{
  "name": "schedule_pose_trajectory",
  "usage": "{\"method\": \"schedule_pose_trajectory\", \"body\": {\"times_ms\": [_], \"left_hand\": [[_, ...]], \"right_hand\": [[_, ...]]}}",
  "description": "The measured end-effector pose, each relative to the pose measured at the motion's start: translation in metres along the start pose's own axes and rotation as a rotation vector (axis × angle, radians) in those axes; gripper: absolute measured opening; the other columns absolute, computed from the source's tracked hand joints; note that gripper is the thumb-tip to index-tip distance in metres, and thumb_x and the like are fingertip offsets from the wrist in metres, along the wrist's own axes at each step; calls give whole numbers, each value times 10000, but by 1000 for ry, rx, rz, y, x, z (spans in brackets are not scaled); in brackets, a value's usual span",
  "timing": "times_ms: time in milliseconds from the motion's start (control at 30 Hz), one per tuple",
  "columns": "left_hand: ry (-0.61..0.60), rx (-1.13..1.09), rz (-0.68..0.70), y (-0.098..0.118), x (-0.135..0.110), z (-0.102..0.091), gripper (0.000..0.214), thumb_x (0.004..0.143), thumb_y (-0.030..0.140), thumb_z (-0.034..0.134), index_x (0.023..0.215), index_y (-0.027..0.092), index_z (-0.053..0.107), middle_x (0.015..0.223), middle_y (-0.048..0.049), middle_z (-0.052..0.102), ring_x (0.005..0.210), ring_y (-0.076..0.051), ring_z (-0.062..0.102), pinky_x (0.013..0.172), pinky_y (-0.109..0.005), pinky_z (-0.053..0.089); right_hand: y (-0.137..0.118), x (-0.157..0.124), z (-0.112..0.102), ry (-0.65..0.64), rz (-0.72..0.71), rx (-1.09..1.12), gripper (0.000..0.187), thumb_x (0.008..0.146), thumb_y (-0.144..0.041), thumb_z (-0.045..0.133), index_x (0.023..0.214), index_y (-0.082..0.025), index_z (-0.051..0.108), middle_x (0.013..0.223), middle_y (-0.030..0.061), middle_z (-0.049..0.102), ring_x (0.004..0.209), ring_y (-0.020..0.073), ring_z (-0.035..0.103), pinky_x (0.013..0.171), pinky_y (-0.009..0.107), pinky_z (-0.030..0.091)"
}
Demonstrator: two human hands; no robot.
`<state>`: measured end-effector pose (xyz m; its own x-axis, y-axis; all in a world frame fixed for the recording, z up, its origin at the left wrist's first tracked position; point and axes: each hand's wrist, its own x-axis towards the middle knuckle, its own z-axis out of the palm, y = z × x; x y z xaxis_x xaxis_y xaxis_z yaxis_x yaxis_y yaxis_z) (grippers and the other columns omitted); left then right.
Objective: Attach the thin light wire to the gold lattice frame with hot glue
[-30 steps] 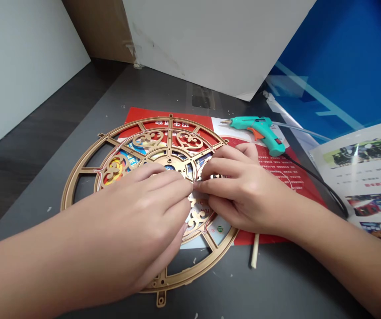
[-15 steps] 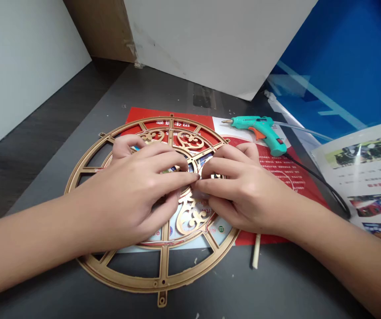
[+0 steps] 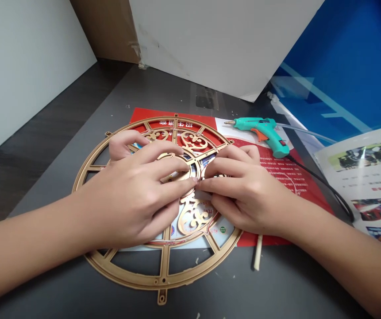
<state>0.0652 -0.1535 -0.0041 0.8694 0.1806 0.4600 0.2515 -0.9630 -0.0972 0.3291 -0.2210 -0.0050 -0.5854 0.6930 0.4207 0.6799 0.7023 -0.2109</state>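
Note:
A round gold openwork frame (image 3: pixel 163 279) with spokes and scroll ornaments lies flat on a red printed sheet (image 3: pixel 286 173). My left hand (image 3: pixel 133 199) rests across its middle, fingers stretched and pressed down on the hub. My right hand (image 3: pixel 240 190) lies on the frame's right side, its fingertips meeting the left fingertips near the hub, pinched on a small part that I cannot make out. A gold scroll ornament (image 3: pixel 193 217) shows just below the fingertips.
A teal hot-glue gun (image 3: pixel 263 133) with a black cord (image 3: pixel 326 188) lies at the back right. A pale glue stick (image 3: pixel 257 252) lies by the frame's right edge. Printed sheets (image 3: pixel 372 177) sit at right; white boards (image 3: pixel 217 40) stand behind.
My left hand slid up and left from the frame's lower part onto the hub, uncovering the lower scroll ornament. My right hand has stayed in place.

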Motion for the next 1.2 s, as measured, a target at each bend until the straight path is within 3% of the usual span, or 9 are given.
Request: {"method": "schedule_pose_trajectory", "body": {"times_ms": [167,300,500,767,967,1200], "left_hand": [[-7,-40,1,4,-3,-1,280,1113,192,499,1066,272,763,1164,-28,864,1362,-334,696,1060,-583,411],[15,-101,-30,4,-4,3,288,1087,173,509,1021,277,769,1115,6,872,1281,-307,715,1079,-573,414],[91,-147,0,2,-5,9,262,1025,160,540,977,301,755,1101,16,911,1215,-311,792,1050,-568,540],[66,-198,-141,11,-6,5,279,1049,117,529,957,250,756,1084,0,909,1192,-289,835,1168,-576,561],[82,-251,-120,8,-7,9,254,995,66,530,940,212,731,1059,-46,879,1161,-292,832,1159,-565,584],[84,-272,-179,8,-8,11,275,880,61,521,1017,295,568,974,5,835,1025,-275,827,1063,-587,556]], "right_hand": [[-1,0,-2,-52,32,-6,278,1092,-101,612,981,-200,847,1027,56,804,1064,259,616,881,459,316],[-3,2,-2,-57,41,-8,272,1099,-110,607,981,-216,828,1044,54,807,1064,260,611,890,463,319],[-4,2,-2,-95,58,8,263,1088,-90,571,1082,-211,804,1058,58,769,1072,264,577,888,461,331],[0,0,1,-122,65,25,353,1107,-63,521,1195,-280,785,1248,88,726,1099,285,513,941,480,397],[-3,2,2,-139,76,69,400,1131,-71,485,1187,-300,808,1251,84,703,1080,279,494,965,491,409],[-12,8,-1,-172,134,150,410,1086,-9,481,1184,-264,786,1193,82,733,1027,264,493,931,469,426]]}}
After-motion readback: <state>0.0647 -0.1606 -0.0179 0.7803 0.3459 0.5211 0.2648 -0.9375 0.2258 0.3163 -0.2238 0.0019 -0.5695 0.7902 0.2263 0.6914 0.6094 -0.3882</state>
